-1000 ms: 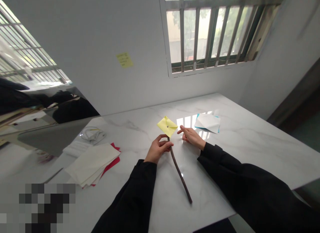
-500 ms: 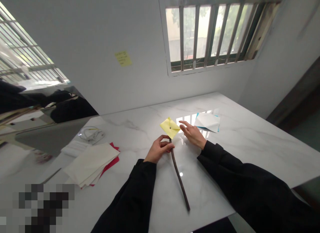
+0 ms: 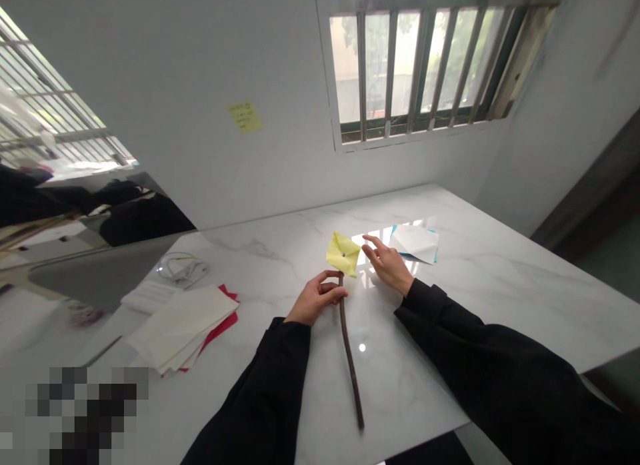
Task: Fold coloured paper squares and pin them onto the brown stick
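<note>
**Left hand (image 3: pixel 316 300) clenched around thin dark-brown wooden stick (image 3: pixel 349 365)**

Yellow folded-paper pinwheel (image 3: pixel 343 254) sits on the stick's far end, above the white marble table (image 3: pixel 490 305). Right hand (image 3: pixel 389 266) open, fingers spread, just beside the pinwheel, not touching. Folded white paper with blue edge (image 3: pixel 415 244) lies far right; cream paper stack (image 3: pixel 181 328) on red paper (image 3: pixel 217 334) near left.

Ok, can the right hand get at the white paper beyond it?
Probably yes: the right hand sits just short of the white paper, with nothing standing between them. The yellow pinwheel is off to the hand's left, not in the way.
</note>
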